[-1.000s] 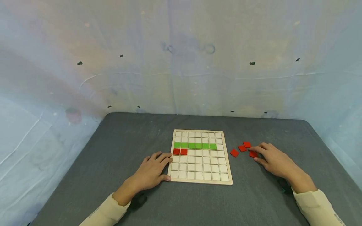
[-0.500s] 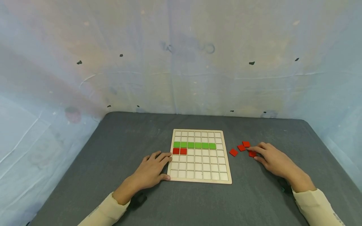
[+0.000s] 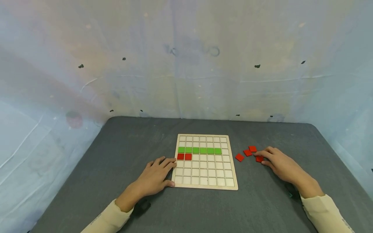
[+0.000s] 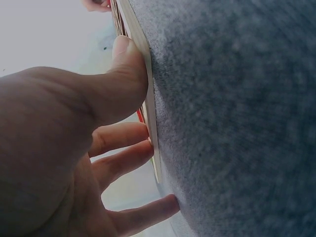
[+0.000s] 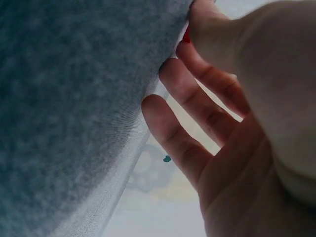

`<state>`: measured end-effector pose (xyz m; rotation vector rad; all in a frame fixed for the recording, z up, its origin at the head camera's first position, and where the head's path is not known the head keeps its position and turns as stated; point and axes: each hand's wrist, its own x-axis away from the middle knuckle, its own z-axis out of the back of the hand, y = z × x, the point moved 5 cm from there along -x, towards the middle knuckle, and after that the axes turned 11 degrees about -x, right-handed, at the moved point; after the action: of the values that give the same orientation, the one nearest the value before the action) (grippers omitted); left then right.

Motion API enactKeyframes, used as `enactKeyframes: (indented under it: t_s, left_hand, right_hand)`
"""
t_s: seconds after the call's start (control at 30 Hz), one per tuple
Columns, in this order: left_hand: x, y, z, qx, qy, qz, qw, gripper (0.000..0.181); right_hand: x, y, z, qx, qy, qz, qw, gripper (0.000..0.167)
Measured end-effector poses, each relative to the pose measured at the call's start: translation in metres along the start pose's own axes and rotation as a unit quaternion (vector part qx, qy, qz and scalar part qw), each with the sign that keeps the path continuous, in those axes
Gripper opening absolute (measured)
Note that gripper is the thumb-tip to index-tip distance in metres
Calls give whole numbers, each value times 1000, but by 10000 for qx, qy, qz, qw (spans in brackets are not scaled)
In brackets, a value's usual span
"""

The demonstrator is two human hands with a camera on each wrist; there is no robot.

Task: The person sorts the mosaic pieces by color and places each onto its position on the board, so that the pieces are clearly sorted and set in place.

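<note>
A pale wooden grid board (image 3: pixel 199 178) lies flat on the table, with a row of green tiles (image 3: pixel 196 150) across it. Two red tiles (image 3: pixel 188 157) sit side by side in the row just below. My left hand (image 3: pixel 155 176) rests along the board's left edge, thumb at the near corner, fingers spread; in the left wrist view the thumb (image 4: pixel 126 64) touches the rim. To the right of the board, my right hand (image 3: pixel 281 163) pinches a red tile (image 3: pixel 259 159) between thumb and index finger at the tabletop. The other right fingers (image 5: pixel 163 118) are extended.
Three loose red tiles lie between the board and my right hand: one nearest the board (image 3: pixel 239 157), one in the middle (image 3: pixel 247 152) and one farther back (image 3: pixel 252 149). The dark grey table (image 3: pixel 140 136) meets a pale sheet (image 3: pixel 180 81) at its back.
</note>
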<state>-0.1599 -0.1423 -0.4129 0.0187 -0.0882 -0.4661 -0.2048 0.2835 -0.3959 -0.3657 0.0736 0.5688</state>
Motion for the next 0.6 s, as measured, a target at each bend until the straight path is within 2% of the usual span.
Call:
enactKeyframes:
  t_s: [0.23,0.37,0.6]
  left_hand:
    - [-2,-1,-1,-35,16,5,10000,71]
    - [-1,0,0,-23,9,21,10000,71]
    - [-1,0,0,17,-24,43,10000,72]
  right_hand:
    - [0,0,1,-73,86,-16,9999,29]
    - [0,1,2,-242,46,-173,9995,24]
    - [1,2,2,-337,-242,-245,9988,37]
